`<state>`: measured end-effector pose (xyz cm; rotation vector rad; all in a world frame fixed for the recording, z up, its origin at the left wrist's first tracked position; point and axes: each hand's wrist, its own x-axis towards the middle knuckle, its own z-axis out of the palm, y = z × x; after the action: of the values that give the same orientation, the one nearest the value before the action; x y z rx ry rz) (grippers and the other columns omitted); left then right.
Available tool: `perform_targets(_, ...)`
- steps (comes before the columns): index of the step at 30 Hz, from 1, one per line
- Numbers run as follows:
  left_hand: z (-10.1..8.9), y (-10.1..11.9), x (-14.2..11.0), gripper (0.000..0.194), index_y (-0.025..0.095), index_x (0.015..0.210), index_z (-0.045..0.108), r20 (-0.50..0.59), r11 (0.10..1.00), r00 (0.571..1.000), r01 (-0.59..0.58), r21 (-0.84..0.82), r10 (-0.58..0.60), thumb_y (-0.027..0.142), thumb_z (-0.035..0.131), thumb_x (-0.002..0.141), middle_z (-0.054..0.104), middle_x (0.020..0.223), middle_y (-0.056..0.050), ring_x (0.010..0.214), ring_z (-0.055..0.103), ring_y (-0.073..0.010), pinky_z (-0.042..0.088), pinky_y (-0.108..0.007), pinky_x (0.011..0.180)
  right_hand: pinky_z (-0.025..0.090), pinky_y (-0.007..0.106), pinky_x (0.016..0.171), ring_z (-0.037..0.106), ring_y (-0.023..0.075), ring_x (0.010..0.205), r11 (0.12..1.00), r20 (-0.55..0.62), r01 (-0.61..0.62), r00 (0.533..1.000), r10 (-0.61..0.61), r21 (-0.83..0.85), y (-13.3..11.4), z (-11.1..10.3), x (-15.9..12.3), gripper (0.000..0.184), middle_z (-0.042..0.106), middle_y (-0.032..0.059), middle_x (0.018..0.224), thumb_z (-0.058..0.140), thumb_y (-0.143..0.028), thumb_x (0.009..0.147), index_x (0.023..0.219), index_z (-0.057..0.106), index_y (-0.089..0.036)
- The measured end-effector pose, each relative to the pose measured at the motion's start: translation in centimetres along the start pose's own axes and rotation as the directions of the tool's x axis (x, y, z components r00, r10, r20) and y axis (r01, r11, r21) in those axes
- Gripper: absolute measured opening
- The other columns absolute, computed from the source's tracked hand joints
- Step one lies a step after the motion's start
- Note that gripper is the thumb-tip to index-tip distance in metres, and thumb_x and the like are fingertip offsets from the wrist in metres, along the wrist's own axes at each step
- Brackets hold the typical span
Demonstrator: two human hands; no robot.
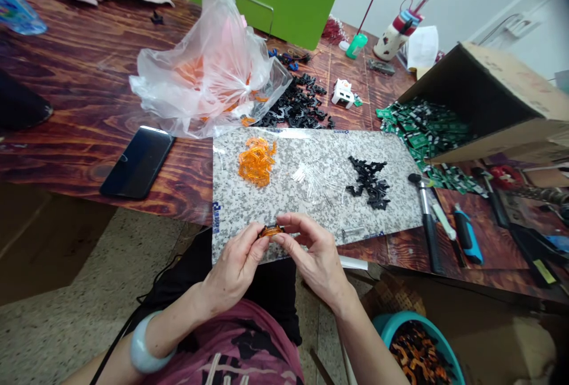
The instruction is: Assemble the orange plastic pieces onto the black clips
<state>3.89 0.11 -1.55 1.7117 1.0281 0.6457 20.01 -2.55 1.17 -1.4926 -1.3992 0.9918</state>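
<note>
Both my hands meet over the front edge of a speckled grey board [284,195]. Between them is a small orange-and-black plastic part [271,231], partly covered by fingers. My left hand [236,260] pinches its left end between thumb and fingers. Thumb and fingertips of my right hand [317,257] close on its right end. On the board lie a pile of orange translucent plastic pieces [256,161], a spread of thin clear or silvery strips [313,180] and a heap of black plastic pieces [370,182]. A small metal rod [353,231] rests near the board's front edge.
Behind the board are a plastic bag [208,77] and more black pieces [304,100]. A phone [137,163] lies left. At right are a hammer [427,219], a blue-black cutter [467,234] and a cardboard box [502,89] spilling green circuit boards [422,130]. Below stands a teal bucket [384,321].
</note>
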Motion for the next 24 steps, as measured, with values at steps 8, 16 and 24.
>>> perform_targets(8,-0.26,0.2,0.32,0.019,0.021,0.082,0.052,0.082,0.997,0.993,-0.082,0.01,0.081,0.022,0.036,0.092,0.054,0.075,-0.002,0.068,0.052,-0.0171,0.04,-0.025,0.063,0.049,0.022,0.062,0.06,0.0117,0.07,0.998,0.042,0.027,0.999,-0.024,-0.065,0.28,-0.37,-0.22,0.01,0.064,0.0014,0.081,0.059,-0.026,0.085,0.09,0.063,-0.018)
perform_targets(16,-0.4,-0.09,0.19,0.022,0.021,0.08,0.052,0.145,0.997,0.987,-0.078,0.014,0.075,0.024,0.034,0.093,0.051,0.072,-0.001,0.068,0.05,-0.0171,0.04,-0.026,0.063,0.045,0.022,0.062,0.056,0.0115,0.066,0.977,0.062,0.123,0.992,-0.114,-0.176,-0.23,-0.86,-0.4,0.007,0.063,0.0009,0.076,0.057,-0.023,0.087,0.086,0.062,-0.018)
perform_targets(24,-0.36,0.08,0.29,0.018,0.021,0.1,0.056,0.115,0.997,0.992,-0.046,-0.065,0.054,0.028,0.041,0.092,0.061,0.085,-0.003,0.076,0.056,-0.0177,0.043,-0.025,0.068,0.049,0.025,0.066,0.059,0.0138,0.074,0.996,0.048,0.079,0.996,-0.077,-0.042,0.74,-0.97,-0.56,0.009,0.064,0.0025,0.083,0.06,-0.028,0.085,0.09,0.063,-0.021)
